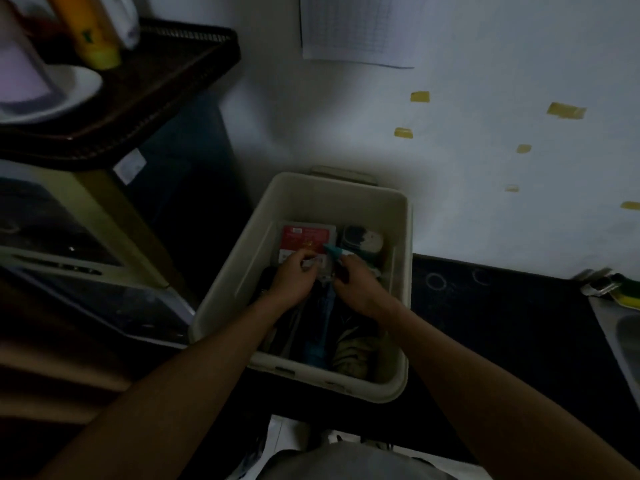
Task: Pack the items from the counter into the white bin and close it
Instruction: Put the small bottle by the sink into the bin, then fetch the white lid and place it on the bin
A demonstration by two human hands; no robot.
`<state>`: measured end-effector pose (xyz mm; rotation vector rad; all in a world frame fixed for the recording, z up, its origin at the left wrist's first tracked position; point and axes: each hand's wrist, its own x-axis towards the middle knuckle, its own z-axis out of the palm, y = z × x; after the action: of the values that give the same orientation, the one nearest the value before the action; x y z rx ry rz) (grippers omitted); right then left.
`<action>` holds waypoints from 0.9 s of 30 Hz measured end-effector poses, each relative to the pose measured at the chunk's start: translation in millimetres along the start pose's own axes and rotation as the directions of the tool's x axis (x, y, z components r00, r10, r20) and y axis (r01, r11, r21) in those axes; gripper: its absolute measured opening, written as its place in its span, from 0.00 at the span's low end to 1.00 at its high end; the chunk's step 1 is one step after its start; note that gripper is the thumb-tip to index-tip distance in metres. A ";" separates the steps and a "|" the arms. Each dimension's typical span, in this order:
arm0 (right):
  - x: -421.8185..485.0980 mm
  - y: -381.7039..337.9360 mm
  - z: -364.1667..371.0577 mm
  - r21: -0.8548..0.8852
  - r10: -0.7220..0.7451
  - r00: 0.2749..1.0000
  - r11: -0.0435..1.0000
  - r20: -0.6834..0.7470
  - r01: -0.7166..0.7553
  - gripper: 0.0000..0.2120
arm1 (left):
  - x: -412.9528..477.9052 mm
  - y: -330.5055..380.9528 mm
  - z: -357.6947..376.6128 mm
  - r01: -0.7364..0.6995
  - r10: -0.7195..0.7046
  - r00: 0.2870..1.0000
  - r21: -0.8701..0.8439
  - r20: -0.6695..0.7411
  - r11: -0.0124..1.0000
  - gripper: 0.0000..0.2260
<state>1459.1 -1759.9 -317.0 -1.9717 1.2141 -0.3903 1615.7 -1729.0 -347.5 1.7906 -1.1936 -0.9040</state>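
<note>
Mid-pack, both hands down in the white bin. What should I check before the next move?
1. Top of white bin open: ok.
2. The red packet flat at its far end: ok.
3. Grip of right hand on teal item: ok.
4. Hold of left hand: cannot tell, too dark.
5. Whereabouts of lid: cannot tell, none in view.

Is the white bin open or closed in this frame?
Open. No lid sits on the white bin: its inside is visible, a red packet lies in it, and the left hand and right hand reach inside.
</note>
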 end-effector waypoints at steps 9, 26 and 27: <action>-40.9 -7.2 -8.5 0.151 -0.157 0.980 0.979 0.119 0.138 0.21 | -67.2 26.6 0.7 -0.043 0.042 0.996 -0.016 -0.080 0.999 0.13; -163.8 -63.2 34.3 0.317 -0.441 0.861 0.879 0.253 0.357 0.27 | -266.7 17.4 -28.2 0.005 0.071 0.911 0.182 -0.406 0.983 0.18; -174.7 -68.6 43.7 0.309 -0.449 0.849 0.878 0.276 0.364 0.28 | -281.5 12.2 -31.5 0.030 0.048 0.903 0.173 -0.428 0.985 0.18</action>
<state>1441.1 -1573.4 -271.6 -1.9688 0.4904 -0.3700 1552.8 -1459.6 -285.4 1.9908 -1.0120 -0.3680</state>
